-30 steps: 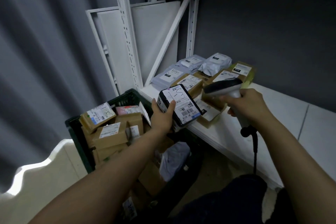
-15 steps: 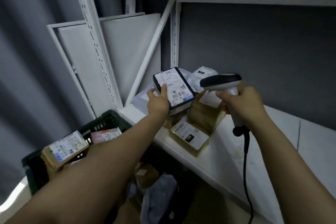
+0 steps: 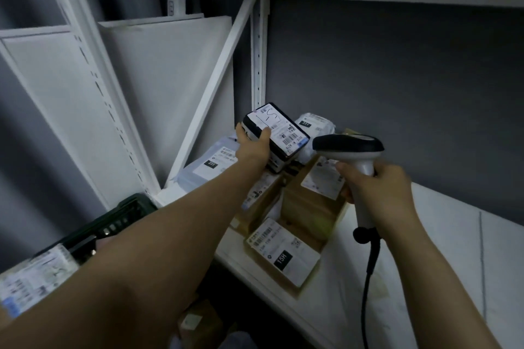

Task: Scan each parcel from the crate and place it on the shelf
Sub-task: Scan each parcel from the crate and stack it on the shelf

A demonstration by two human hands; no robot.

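Cardboard shows nearest: a labelled box (image 3: 34, 278) lies in the dark green crate (image 3: 124, 215) below the left forearm. A flat parcel marked 15H (image 3: 283, 252) lies on the white shelf (image 3: 425, 263), nearer than both sets of fingers. A black cable (image 3: 368, 278) hangs from the handle of the scanner (image 3: 348, 147). The right hand (image 3: 380, 190) holds that handle with its fingers (image 3: 344, 171) curled round it, the scanner's head pointing left. Under those fingers a brown box (image 3: 309, 201) sits on the shelf. Farther out, the left hand (image 3: 252, 150) grips the black parcel (image 3: 276, 133) from below, thumb on its white label. The parcel is tilted in the air above the pile on the shelf, just left of the scanner's head. Left of these fingers a grey mailer marked 23T (image 3: 209, 164) lies on the shelf, and beyond them lies a white bag (image 3: 314, 125).
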